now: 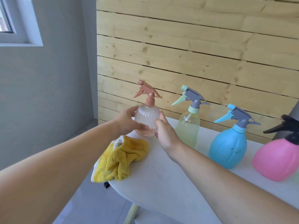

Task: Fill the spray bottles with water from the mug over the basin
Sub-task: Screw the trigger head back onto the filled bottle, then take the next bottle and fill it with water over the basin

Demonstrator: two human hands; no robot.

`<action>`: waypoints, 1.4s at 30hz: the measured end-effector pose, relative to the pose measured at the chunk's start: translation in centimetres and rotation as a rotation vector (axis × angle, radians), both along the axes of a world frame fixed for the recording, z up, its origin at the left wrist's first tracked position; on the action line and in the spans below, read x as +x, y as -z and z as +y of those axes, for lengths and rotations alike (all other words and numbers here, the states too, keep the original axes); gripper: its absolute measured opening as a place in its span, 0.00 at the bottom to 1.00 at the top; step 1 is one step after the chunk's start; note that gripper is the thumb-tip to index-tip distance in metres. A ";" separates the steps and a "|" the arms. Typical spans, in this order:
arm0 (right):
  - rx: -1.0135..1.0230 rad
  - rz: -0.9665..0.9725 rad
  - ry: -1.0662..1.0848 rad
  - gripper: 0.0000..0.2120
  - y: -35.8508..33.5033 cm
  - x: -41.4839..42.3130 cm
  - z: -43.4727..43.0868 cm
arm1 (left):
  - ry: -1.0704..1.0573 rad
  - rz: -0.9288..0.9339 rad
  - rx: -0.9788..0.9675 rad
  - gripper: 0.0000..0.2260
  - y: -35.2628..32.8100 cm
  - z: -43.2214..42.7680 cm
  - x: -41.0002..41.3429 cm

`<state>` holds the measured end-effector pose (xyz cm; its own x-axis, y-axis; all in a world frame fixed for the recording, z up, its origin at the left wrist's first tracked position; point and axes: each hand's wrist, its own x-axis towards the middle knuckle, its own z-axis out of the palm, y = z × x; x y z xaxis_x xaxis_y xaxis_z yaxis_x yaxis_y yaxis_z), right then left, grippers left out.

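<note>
Part of the pink bottle (278, 159) is cut off by the right frame edge, and a dark grey object (292, 113) behind it is too clipped to identify. The clear ribbed bottle (148, 120) stands upright at the far left end of the white tabletop (161, 175), just in front of the plank wall (194, 54); whether it holds water is hard to tell. The left hand (127, 122) grips its left side, thumb across the front and fingers curled behind. The right hand (166, 135) lies at its right side with nearly straight fingers, contact unclear. A yellow cloth (123, 157) overhangs the left tabletop edge. The pale green bottle (188, 128) and the blue bottle (228, 147) stand apart along the wall, bare tabletop in front.
</note>
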<state>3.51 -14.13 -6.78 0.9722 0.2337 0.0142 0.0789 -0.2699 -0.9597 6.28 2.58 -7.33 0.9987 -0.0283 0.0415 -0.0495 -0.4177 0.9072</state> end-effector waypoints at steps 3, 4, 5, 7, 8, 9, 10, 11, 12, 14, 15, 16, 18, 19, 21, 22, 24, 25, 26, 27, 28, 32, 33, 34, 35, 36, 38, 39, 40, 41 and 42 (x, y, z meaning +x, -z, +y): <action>0.009 0.018 0.004 0.38 0.5 0.4 0.2 | 0.011 0.008 0.006 0.36 0.7 0.0 0.8; 0.016 0.024 0.002 0.37 0.7 0.4 0.1 | 0.010 0.007 0.010 0.36 1.0 0.0 1.0; 0.015 0.022 -0.001 0.35 0.7 0.3 0.0 | 0.007 0.009 0.011 0.36 1.2 0.1 1.0; 0.037 0.013 -0.003 0.26 1.0 0.3 -0.5 | 0.012 0.018 0.005 0.35 1.7 0.2 1.0; 0.062 0.018 -0.008 0.24 1.1 0.4 -0.7 | 0.013 0.017 -0.001 0.36 1.9 0.2 1.0; 0.078 0.020 -0.013 0.23 1.1 0.3 -0.9 | 0.012 0.020 -0.007 0.38 2.0 0.2 0.9; 0.085 0.023 -0.014 0.23 1.2 0.3 -1.0 | 0.009 0.022 -0.015 0.39 2.2 0.2 0.9; 0.086 0.020 -0.020 0.23 1.3 0.3 -0.9 | 0.006 0.023 -0.022 0.40 2.2 0.2 0.8; 0.079 0.015 -0.023 0.24 1.5 0.4 -0.8 | 0.007 0.023 -0.029 0.41 2.2 0.2 0.9; 0.063 0.000 -0.016 0.25 1.5 0.1 -0.6 | 0.010 0.028 -0.018 0.44 2.2 0.2 1.0; 0.055 0.001 -0.014 0.28 1.5 -0.1 -0.5 | 0.010 0.036 0.002 0.44 2.2 0.2 1.0; 0.044 0.013 -0.015 0.30 1.5 -0.2 -0.5 | 0.009 0.043 0.026 0.44 2.0 0.2 0.9; 0.030 0.032 -0.010 0.29 1.0 -0.9 -0.8 | 0.007 0.055 0.082 0.41 1.6 0.1 0.7; 0.032 0.025 -0.011 0.26 0.8 -1.3 -1.2 | -0.006 0.064 0.104 0.42 1.3 -0.1 0.6; 0.032 0.005 -0.024 0.23 0.3 -2.5 -2.1 | -0.059 0.088 0.124 0.46 0.5 -0.4 -0.3; 0.037 -0.013 -0.031 0.23 -0.1 -3.3 -2.6 | -0.098 0.087 0.132 0.47 -0.1 -0.7 -1.1; 0.018 -0.077 -0.025 0.22 -0.5 -4.9 -4.1 | -0.208 -0.014 0.183 0.43 -0.9 -1.5 -3.0; -0.010 -0.128 0.000 0.20 -0.5 -5.6 -5.1 | -0.276 -0.121 0.210 0.38 -1.1 -2.0 -4.0; -0.031 -0.183 0.043 0.19 -0.7 -6.3 -6.1 | -0.333 -0.247 0.220 0.32 -1.5 -2.8 -5.2; -0.043 -0.231 0.101 0.17 -0.9 -6.9 -7.2 | -0.360 -0.347 0.205 0.27 -1.8 -3.7 -6.2; -0.053 -0.276 0.175 0.14 -1.1 -7.4 -8.0 | -0.346 -0.395 0.170 0.23 -2.2 -4.7 -7.1; -0.138 -0.357 0.443 0.08 -2.8 -7.5 -10.5 | -0.085 -0.283 0.097 0.20 -2.1 -9.3 -7.1; -0.172 -0.322 0.446 0.11 -3.0 -7.0 -10.7 | -0.043 -0.245 0.125 0.24 -1.8 -10.4 -6.7; -0.201 -0.280 0.435 0.15 -3.2 -6.5 -10.7 | -0.015 -0.202 0.157 0.30 -1.5 -11.3 -6.2; -0.232 -0.247 0.415 0.19 -3.4 -6.0 -10.6 | 0.003 -0.163 0.184 0.35 -1.3 -12.1 -5.9; -0.257 -0.225 0.390 0.22 -3.5 -5.5 -10.4 | 0.017 -0.126 0.193 0.39 -0.9 -12.8 -5.4; -0.264 -0.192 0.349 0.26 -3.6 -4.9 -10.0 | 0.043 -0.062 0.165 0.41 -0.5 -13.7 -4.9; -0.249 -0.179 0.331 0.27 -3.7 -4.7 -9.8 | 0.044 -0.060 0.141 0.41 -0.2 -14.0 -4.7; -0.234 -0.171 0.316 0.27 -3.7 -4.7 -9.8 | 0.031 -0.077 0.128 0.41 0.1 -14.3 -4.6; -0.222 -0.165 0.302 0.26 -3.7 -4.9 -9.7 | 0.005 -0.099 0.129 0.39 0.3 -14.5 -4.6; -0.216 -0.165 0.292 0.26 -3.8 -5.0 -9.7 | -0.023 -0.126 0.129 0.36 0.4 -14.6 -4.7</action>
<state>-1.53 -23.83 -3.01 0.9869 -0.0377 0.1567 0.1174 -0.4980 -0.8592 1.55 -12.02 -7.70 0.9864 -0.0186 0.1634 -0.1481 -0.5323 0.8335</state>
